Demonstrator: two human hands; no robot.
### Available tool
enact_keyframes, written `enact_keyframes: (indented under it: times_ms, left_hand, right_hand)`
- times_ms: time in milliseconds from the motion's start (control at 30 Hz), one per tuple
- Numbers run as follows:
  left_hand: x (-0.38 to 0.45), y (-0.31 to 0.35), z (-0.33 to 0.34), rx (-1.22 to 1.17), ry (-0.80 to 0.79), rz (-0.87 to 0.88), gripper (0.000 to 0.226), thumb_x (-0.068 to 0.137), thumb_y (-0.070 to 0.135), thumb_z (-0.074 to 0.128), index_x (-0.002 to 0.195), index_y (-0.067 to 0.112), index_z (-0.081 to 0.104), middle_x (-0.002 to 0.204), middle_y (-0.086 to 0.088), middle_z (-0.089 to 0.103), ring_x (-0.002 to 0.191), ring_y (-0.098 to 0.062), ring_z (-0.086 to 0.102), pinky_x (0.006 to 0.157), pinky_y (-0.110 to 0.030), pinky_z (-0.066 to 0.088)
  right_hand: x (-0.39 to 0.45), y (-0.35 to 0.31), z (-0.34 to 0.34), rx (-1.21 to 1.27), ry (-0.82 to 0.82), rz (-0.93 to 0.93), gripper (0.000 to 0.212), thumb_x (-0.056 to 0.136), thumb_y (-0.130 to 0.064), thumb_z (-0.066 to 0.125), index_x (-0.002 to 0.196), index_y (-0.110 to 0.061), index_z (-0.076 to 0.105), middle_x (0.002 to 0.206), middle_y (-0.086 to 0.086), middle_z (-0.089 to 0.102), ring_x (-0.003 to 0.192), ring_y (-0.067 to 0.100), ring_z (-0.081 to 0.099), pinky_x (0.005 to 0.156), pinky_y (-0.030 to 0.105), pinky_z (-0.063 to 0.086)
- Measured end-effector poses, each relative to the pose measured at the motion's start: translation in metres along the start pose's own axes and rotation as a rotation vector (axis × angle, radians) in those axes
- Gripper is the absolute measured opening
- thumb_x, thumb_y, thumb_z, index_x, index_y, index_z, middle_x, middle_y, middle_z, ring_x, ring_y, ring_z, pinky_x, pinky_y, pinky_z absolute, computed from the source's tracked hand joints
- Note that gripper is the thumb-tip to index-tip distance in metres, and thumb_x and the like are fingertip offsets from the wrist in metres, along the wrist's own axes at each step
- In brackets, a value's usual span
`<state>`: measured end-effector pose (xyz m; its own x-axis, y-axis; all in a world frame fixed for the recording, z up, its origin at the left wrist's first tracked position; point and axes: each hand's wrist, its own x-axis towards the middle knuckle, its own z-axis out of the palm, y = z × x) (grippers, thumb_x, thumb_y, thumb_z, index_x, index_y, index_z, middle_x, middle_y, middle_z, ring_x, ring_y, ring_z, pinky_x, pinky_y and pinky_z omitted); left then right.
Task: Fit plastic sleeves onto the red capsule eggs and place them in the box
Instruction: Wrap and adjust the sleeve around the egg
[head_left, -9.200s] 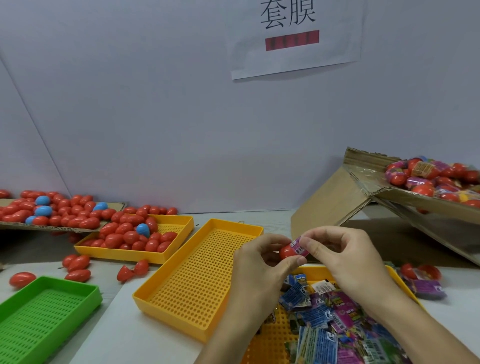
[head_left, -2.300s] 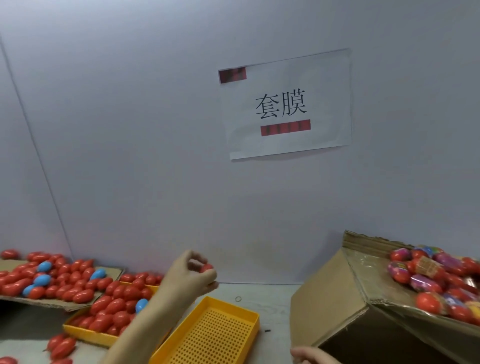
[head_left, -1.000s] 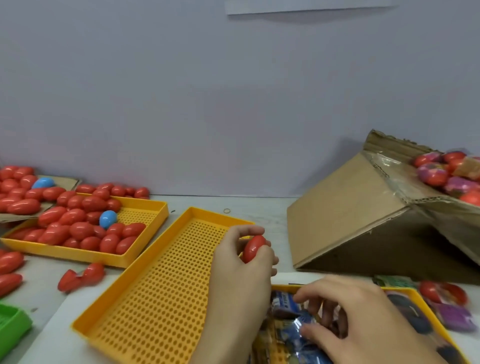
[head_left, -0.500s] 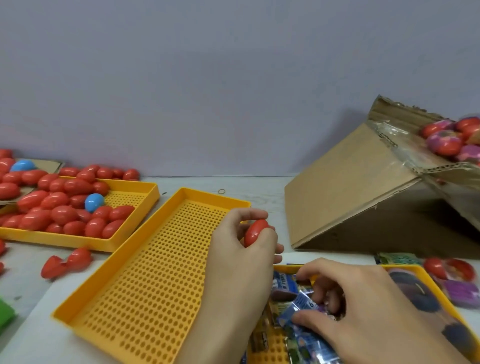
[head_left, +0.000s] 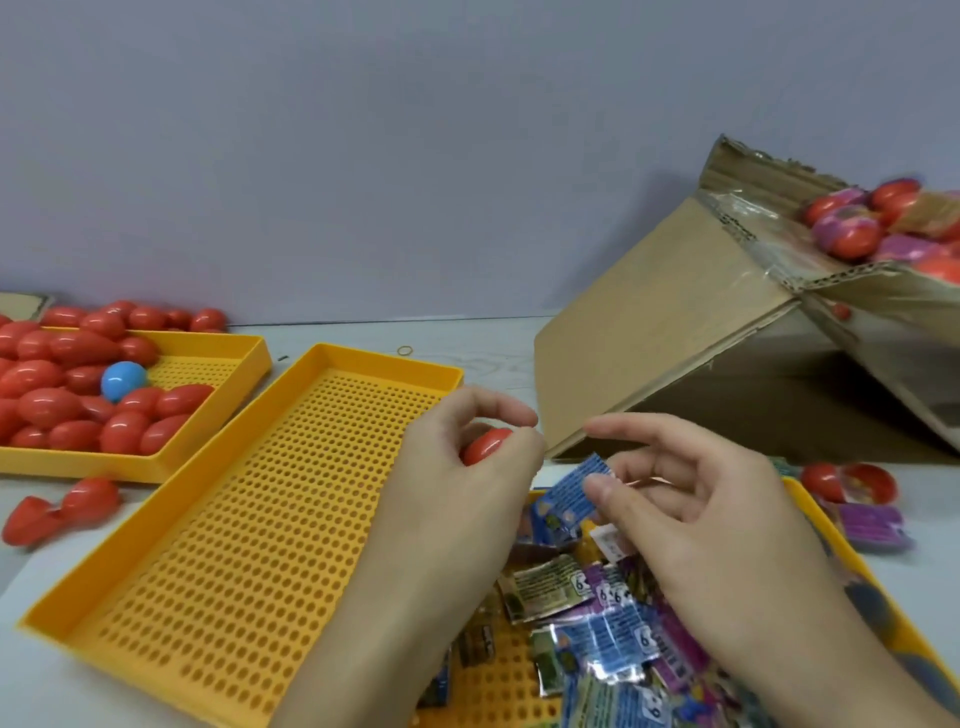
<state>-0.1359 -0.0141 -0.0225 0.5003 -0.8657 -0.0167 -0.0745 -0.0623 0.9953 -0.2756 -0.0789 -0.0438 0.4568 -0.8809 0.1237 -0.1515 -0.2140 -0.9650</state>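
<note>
From the head camera, the left hand (head_left: 457, 483) curls its fingers round a red capsule egg (head_left: 487, 445) above the near worktop (head_left: 498, 358). The right hand (head_left: 696, 509) pinches a blue plastic sleeve (head_left: 569, 499) just beside it. The cardboard box (head_left: 727, 332) stands far right.

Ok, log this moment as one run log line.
left hand: holds red egg | right hand: pinches blue sleeve | sleeve: not yet on egg | box: holds sleeved eggs

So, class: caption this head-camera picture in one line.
Left hand holds a red plastic capsule egg; right hand pinches a blue printed plastic sleeve.
</note>
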Motion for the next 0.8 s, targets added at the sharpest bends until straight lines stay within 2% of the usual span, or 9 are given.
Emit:
enact_keyframes:
  times_ms: [100, 233, 433, 567, 633, 700, 733, 800]
  left_hand:
    - [-0.0032, 0.0027, 0.0021, 0.098, -0.061, 0.059, 0.007, 0.075, 0.029, 0.067, 0.08, 0.026, 0.07, 0.051, 0.006, 0.05, 0.044, -0.007, 0.045, 0.046, -0.02, 0.042]
    - [-0.0033, 0.0032, 0.0022, 0.22, -0.049, 0.106, 0.014, 0.077, 0.038, 0.075, 0.075, 0.025, 0.072, 0.046, 0.006, 0.048, 0.041, -0.004, 0.038, 0.041, -0.014, 0.03]
    - [-0.0014, 0.0011, 0.0024, 0.215, -0.023, 0.092, 0.016, 0.08, 0.031, 0.074, 0.068, 0.021, 0.071, 0.043, 0.008, 0.047, 0.038, -0.003, 0.038, 0.039, -0.012, 0.029]
    - [0.0, -0.0002, 0.0013, 0.148, 0.016, 0.093, 0.01, 0.081, 0.037, 0.071, 0.074, 0.031, 0.073, 0.045, 0.007, 0.047, 0.041, -0.005, 0.041, 0.041, -0.015, 0.033]
    - [0.0007, -0.0005, 0.0008, 0.106, -0.004, 0.095, 0.012, 0.079, 0.039, 0.07, 0.073, 0.03, 0.075, 0.044, 0.007, 0.046, 0.041, -0.005, 0.04, 0.043, -0.016, 0.034]
    - [0.0013, -0.0001, 0.0012, 0.057, -0.056, 0.088, 0.017, 0.074, 0.041, 0.071, 0.074, 0.025, 0.076, 0.044, 0.006, 0.045, 0.041, -0.007, 0.039, 0.044, -0.017, 0.034]
    - [0.0014, 0.0001, 0.0012, 0.022, -0.082, 0.078, 0.02, 0.071, 0.042, 0.072, 0.075, 0.023, 0.077, 0.044, 0.004, 0.045, 0.042, -0.009, 0.038, 0.044, -0.018, 0.034]
    - [0.0014, 0.0004, 0.001, -0.027, -0.122, 0.055, 0.025, 0.068, 0.044, 0.074, 0.076, 0.021, 0.077, 0.045, 0.001, 0.045, 0.042, -0.011, 0.038, 0.043, -0.019, 0.033]
  right_hand:
    - [0.0014, 0.001, -0.0008, 0.095, 0.028, 0.012, 0.028, 0.084, -0.014, 0.073, 0.102, -0.035, 0.069, 0.077, -0.005, 0.074, 0.068, 0.009, 0.072, 0.058, 0.015, 0.054]
    - [0.0022, 0.0015, -0.0038, 0.133, 0.05, 0.014, 0.023, 0.085, -0.018, 0.071, 0.103, -0.032, 0.069, 0.079, -0.006, 0.076, 0.073, 0.007, 0.073, 0.061, 0.013, 0.054]
    - [0.0019, 0.0013, -0.0031, 0.18, 0.065, 0.003, 0.021, 0.083, -0.022, 0.072, 0.101, -0.032, 0.07, 0.078, -0.004, 0.076, 0.072, 0.007, 0.073, 0.059, 0.014, 0.054]
    - [0.0031, 0.0042, -0.0036, 0.184, 0.069, 0.008, 0.014, 0.089, -0.024, 0.065, 0.097, -0.031, 0.074, 0.081, -0.007, 0.076, 0.075, 0.005, 0.072, 0.062, 0.018, 0.056]
    - [0.0033, 0.0059, -0.0045, 0.195, 0.047, 0.017, 0.016, 0.092, -0.022, 0.067, 0.097, -0.034, 0.075, 0.088, -0.01, 0.076, 0.082, 0.003, 0.071, 0.064, 0.021, 0.056]
    - [0.0027, 0.0057, -0.004, 0.218, -0.02, 0.015, 0.027, 0.082, -0.028, 0.072, 0.104, -0.043, 0.072, 0.098, -0.013, 0.075, 0.093, 0.002, 0.07, 0.073, 0.025, 0.054]
    - [0.0022, 0.0054, -0.0035, 0.236, -0.049, 0.011, 0.037, 0.075, -0.03, 0.07, 0.108, -0.047, 0.069, 0.102, -0.012, 0.074, 0.096, 0.004, 0.07, 0.075, 0.026, 0.052]
    - [0.002, 0.004, -0.0027, 0.275, -0.068, -0.005, 0.044, 0.071, -0.029, 0.069, 0.111, -0.048, 0.066, 0.105, -0.007, 0.075, 0.097, 0.009, 0.071, 0.075, 0.026, 0.051]
